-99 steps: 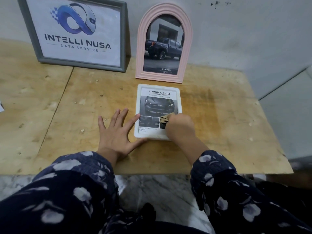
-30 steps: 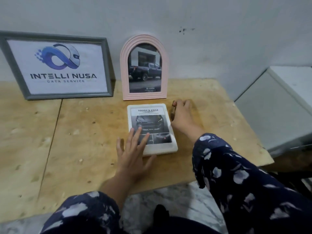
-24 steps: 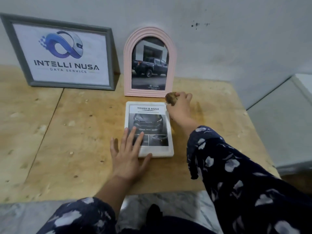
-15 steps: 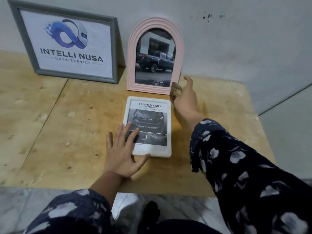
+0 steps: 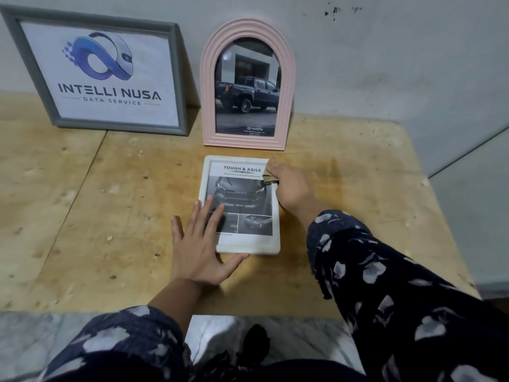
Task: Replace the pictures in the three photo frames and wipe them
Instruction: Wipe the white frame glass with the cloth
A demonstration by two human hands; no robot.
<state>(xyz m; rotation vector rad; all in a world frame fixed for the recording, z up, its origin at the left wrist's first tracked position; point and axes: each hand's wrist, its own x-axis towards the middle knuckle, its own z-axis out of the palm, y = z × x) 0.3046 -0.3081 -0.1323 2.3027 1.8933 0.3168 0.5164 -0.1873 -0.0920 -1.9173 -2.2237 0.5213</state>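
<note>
- The white frame point(image 5: 242, 205) lies flat on the wooden surface point(image 5: 110, 216), face up, holding a car leaflet headed "TOUGH & AGILE".
- The right hand point(image 5: 292, 188) sits at the frame's upper right corner — its fingers clenched on a small tan cloth point(image 5: 271, 178), which is pressed to the frame's edge there.
- The left hand point(image 5: 201, 244) lies flat, fingers straight and spread; the fingertips rest on the frame's lower left part, the palm on the surface, the thumb along the frame's near edge.
- Just behind the white frame stands the pink arched frame point(image 5: 248, 86), upright against the wall point(image 5: 385, 64), showing a dark pickup truck.
- To its left stands the grey frame point(image 5: 110, 75), leaning back on the wall, with a logo print reading "INTELLI NUSA DATA SERVICE".
- Both sleeves point(image 5: 399, 299) are dark with pale petal shapes.
- Pale marble floor point(image 5: 27, 340) shows below the surface's near edge.
</note>
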